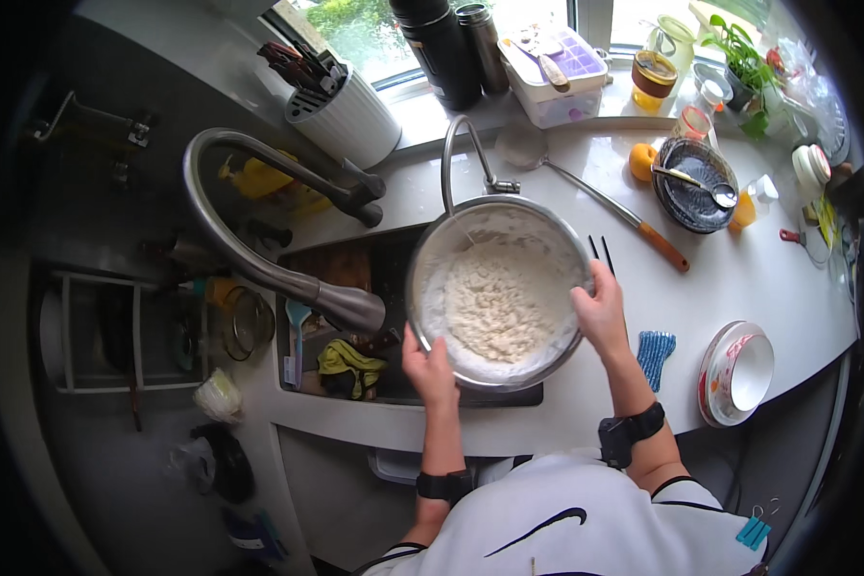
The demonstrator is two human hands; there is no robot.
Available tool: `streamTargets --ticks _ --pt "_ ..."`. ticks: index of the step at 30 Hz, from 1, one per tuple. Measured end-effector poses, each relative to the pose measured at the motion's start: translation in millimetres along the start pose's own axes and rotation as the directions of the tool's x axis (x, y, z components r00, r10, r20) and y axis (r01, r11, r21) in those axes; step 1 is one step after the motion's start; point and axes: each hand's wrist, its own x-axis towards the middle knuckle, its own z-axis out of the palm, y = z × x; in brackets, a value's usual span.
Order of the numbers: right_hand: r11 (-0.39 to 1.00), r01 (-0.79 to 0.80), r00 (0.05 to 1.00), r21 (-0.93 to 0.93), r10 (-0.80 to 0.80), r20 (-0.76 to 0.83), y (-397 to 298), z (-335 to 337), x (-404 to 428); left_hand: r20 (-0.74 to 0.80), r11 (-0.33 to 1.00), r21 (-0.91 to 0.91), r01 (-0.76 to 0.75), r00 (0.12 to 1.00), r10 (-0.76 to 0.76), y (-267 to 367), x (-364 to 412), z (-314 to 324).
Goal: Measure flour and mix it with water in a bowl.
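Both my hands grip a wide stainless steel bowl (500, 204), held over the right part of the sink and the counter edge. Clumpy white flour or dough (500, 309) fills its bottom, and powder coats the inner wall. My left hand (430, 367) clasps the rim at lower left. On the right side, my right hand (599, 309) has its thumb over the rim. A slim curved tap (446, 155) reaches above the bowl's far edge, and a thin streak, apparently water, runs down from its spout. Black chopsticks (600, 249) show just beyond my right hand.
A large pull-down faucet (288, 288) arches over the sink (403, 396), which holds a yellow-green cloth (351, 367). A wood-handled ladle (605, 198), dark bowl with spoon (691, 209), blue cloth (655, 356) and stacked bowls (749, 371) lie rightward. A knife block (353, 119) stands behind.
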Motion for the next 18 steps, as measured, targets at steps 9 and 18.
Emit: streamTargets --ticks 9,18 --pt "0.980 -0.109 0.994 0.169 0.102 0.047 -2 -10 -9 0.074 0.998 0.068 -0.007 0.997 0.002 -3 2 0" --pt "0.719 -0.597 0.767 0.354 0.383 0.515 2 -15 -19 -0.012 0.986 0.149 -0.070 0.997 0.073 17 24 -26"
